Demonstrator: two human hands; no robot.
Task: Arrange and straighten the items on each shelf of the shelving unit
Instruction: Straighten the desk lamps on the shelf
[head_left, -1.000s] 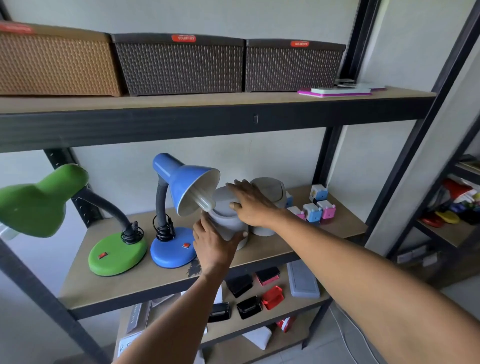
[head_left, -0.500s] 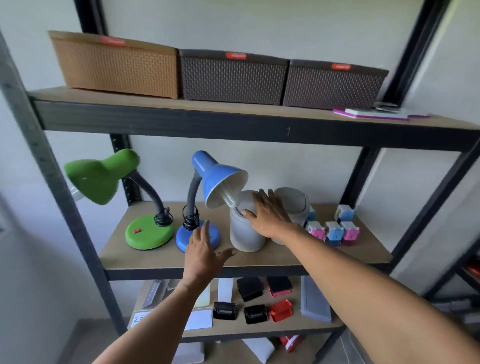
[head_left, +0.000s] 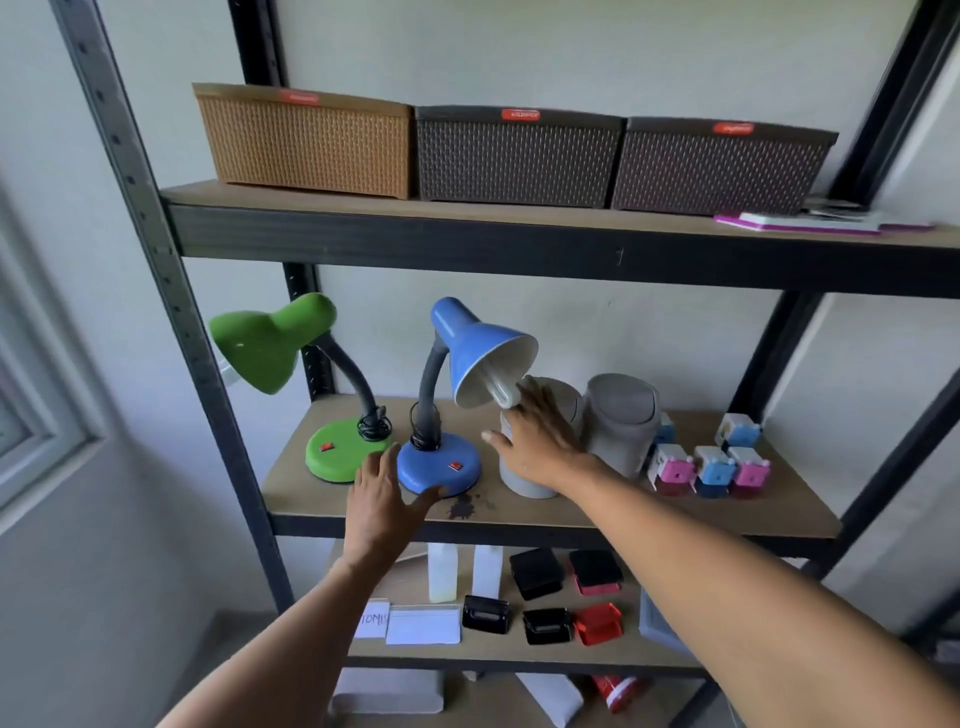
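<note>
White walls stand behind a tall black metal shelving unit (head_left: 171, 291) with brown wooden boards. On the top shelf sit three woven baskets in a row: a light brown basket (head_left: 306, 143) on the left and two dark brown baskets (head_left: 519, 156) beside it, touching side by side. Flat pink and white things (head_left: 810, 222) lie at the right end. On the middle shelf stands a green desk lamp with a round base (head_left: 343, 454), and just beside it a blue desk lamp with a round base (head_left: 439, 467) and a white bulb in its shade. The left hand (head_left: 387, 501) has its fingers spread and its thumb touches the front edge of the blue base. The right hand (head_left: 537, 441) lies flat with straight fingers on the side of a grey round plastic bin (head_left: 524, 480), under the blue shade. A second grey bin with a swing lid (head_left: 618, 421) stands just beside it. Small pink and blue boxes (head_left: 711, 467) stand near the right end. On the lower shelf lie black and red cases (head_left: 566, 597), two white bottles (head_left: 444, 571) and white cards (head_left: 423, 623).
</note>
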